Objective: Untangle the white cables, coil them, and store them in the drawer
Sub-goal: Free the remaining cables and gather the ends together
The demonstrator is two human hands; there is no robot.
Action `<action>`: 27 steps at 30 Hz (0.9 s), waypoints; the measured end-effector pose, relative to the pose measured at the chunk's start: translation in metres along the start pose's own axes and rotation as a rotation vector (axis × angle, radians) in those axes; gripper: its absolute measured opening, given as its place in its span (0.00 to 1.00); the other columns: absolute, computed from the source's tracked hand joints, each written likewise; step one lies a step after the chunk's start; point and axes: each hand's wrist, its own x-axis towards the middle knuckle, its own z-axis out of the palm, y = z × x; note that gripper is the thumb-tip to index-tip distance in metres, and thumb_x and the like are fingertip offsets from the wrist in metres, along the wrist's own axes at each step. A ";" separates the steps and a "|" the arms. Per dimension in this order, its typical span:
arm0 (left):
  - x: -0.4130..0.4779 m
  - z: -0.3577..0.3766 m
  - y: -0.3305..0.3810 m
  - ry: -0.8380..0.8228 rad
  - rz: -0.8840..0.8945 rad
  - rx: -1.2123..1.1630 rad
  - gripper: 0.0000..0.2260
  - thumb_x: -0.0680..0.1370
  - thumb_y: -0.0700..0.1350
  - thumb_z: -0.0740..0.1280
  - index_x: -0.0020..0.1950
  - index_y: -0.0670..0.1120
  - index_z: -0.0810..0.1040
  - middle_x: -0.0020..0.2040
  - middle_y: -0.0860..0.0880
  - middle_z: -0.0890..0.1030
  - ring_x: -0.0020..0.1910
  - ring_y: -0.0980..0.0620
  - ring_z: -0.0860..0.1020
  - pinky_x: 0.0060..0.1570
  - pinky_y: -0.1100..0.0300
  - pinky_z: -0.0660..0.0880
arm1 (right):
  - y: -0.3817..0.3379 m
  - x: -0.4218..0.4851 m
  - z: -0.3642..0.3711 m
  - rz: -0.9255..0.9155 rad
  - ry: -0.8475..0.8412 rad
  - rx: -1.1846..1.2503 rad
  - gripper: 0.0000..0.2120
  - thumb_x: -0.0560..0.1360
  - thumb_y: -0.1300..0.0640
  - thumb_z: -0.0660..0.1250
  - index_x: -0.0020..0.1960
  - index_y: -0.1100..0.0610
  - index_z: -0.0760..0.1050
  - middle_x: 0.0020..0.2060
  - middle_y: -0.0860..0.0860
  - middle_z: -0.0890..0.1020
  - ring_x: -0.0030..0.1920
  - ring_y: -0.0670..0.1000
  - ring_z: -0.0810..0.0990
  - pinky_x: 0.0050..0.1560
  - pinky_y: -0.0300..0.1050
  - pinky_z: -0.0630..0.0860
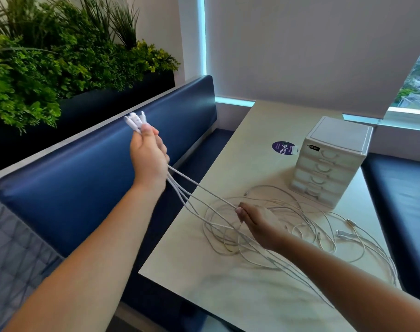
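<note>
Several white cables (264,238) lie tangled in loose loops on the pale table (240,295). My left hand (149,156) is raised over the blue bench and grips a bunch of cable ends, their plugs (135,121) sticking out above my fist. From it the strands run taut down to the table. My right hand (254,224) pinches those strands just above the tangle. A small white drawer unit (333,159) with several shut drawers stands at the back right of the table.
A round purple sticker (282,148) lies on the table left of the drawer unit. Blue padded benches (96,168) flank the table on both sides. A dark planter with green plants (60,68) sits behind the left bench. A window is at the far right.
</note>
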 end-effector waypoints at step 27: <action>-0.058 0.026 -0.038 -0.871 0.045 0.930 0.18 0.80 0.58 0.63 0.43 0.44 0.79 0.37 0.44 0.78 0.37 0.47 0.73 0.41 0.49 0.72 | -0.033 0.009 -0.085 -0.194 -0.098 -0.341 0.15 0.81 0.46 0.48 0.44 0.51 0.67 0.35 0.47 0.75 0.36 0.52 0.71 0.39 0.47 0.68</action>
